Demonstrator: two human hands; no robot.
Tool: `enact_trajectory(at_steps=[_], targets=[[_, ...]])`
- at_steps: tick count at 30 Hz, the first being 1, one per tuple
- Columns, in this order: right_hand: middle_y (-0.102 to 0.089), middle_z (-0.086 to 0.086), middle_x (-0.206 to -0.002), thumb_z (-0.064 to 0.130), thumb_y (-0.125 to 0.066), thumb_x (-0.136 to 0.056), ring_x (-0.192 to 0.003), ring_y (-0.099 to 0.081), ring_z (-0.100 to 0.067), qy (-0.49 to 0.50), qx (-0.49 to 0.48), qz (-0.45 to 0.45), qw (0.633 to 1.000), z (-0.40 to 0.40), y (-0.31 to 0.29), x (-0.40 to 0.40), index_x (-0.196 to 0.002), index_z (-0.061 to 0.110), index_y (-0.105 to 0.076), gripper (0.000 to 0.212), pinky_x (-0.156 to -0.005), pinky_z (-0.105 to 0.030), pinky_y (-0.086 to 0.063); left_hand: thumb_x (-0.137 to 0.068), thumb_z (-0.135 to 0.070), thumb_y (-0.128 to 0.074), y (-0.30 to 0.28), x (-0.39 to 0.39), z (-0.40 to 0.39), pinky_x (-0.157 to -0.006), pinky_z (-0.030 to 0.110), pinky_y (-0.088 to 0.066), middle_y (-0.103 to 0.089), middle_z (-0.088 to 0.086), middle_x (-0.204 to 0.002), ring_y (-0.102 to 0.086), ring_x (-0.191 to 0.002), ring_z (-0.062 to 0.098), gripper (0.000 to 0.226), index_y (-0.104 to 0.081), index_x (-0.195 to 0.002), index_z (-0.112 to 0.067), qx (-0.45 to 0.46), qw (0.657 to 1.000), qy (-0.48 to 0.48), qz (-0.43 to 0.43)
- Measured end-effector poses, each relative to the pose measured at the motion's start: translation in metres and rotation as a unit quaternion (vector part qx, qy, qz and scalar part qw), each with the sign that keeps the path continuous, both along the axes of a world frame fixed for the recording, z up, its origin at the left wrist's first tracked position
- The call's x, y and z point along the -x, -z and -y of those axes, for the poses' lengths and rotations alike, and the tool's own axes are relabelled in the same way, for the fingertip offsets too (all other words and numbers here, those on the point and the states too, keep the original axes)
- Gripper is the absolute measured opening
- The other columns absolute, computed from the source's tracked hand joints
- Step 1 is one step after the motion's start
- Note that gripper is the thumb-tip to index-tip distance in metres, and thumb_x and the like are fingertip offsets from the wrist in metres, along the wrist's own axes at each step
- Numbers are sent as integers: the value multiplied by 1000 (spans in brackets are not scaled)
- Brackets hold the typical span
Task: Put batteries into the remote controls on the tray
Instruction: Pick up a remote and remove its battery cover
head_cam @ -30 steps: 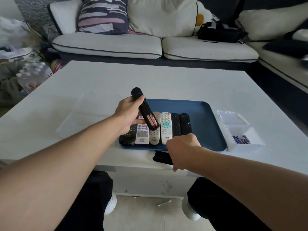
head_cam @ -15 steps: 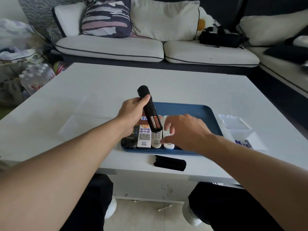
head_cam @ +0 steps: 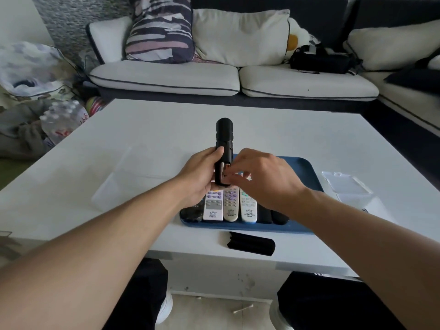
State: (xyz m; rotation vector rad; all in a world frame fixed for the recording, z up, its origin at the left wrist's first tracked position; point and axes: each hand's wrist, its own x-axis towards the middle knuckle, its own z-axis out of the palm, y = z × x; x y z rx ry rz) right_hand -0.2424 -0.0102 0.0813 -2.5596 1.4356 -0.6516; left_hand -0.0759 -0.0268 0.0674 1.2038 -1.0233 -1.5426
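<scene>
Behind the white tabletop (head_cam: 142,139) runs a pale sofa (head_cam: 166,77) with a striped cushion (head_cam: 162,29) and a black bag (head_cam: 319,60). On the tabletop's near side lies a blue tray (head_cam: 302,167) holding a row of remote controls: three light ones (head_cam: 229,206) with purple and grey buttons, flanked by black ones whose near ends show. Small print marks the light remotes' lower ends, too fine to read. Right of the tray sits a clear plastic box (head_cam: 345,184) with its lid open. Just in front of the tray, on the tabletop, lies a black battery cover (head_cam: 250,245).

Above the tray's left part, the left hand (head_cam: 197,177) grips a black remote (head_cam: 223,141), held nearly upright with its rounded end pointing away and its open battery bay facing the person. The right hand (head_cam: 262,179) reaches in from the right, its fingers (head_cam: 232,178) curled together at the bay, touching a battery (head_cam: 226,168) whose metal end shows there; whether they pinch it I cannot tell.
</scene>
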Motion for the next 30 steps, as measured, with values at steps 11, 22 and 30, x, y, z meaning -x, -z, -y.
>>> enact_trajectory(at_steps=[11,22,30], targets=[[-63,17,-107,42,-72,-88,-91,-63,-10,8,37,-11,999,2,-4,1,-109,42,-74,21,-71,-30,-46,-108,-25,-47,-3,5,-4,-63,39,-60,-70,13,-97,-69,-85,31,25,-66,-119,-12,-21,999,-6,-40],[-68,9,-81,30,-65,-84,-72,-62,-21,-46,141,-87,985,1,-4,-1,-85,28,-75,10,-53,-29,-45,-107,-24,-49,-2,4,-5,-67,43,-62,-69,10,-85,-71,-66,23,23,-68,-112,-11,-56,998,-12,-27],[-67,10,-105,28,-62,-96,-90,-63,-18,-21,74,-1,997,4,-4,4,-105,32,-78,18,-70,-34,-50,-106,-21,-50,-7,7,-10,-63,45,-63,-69,23,-102,-71,-81,32,31,-62,-123,1,-57,995,-22,-82]])
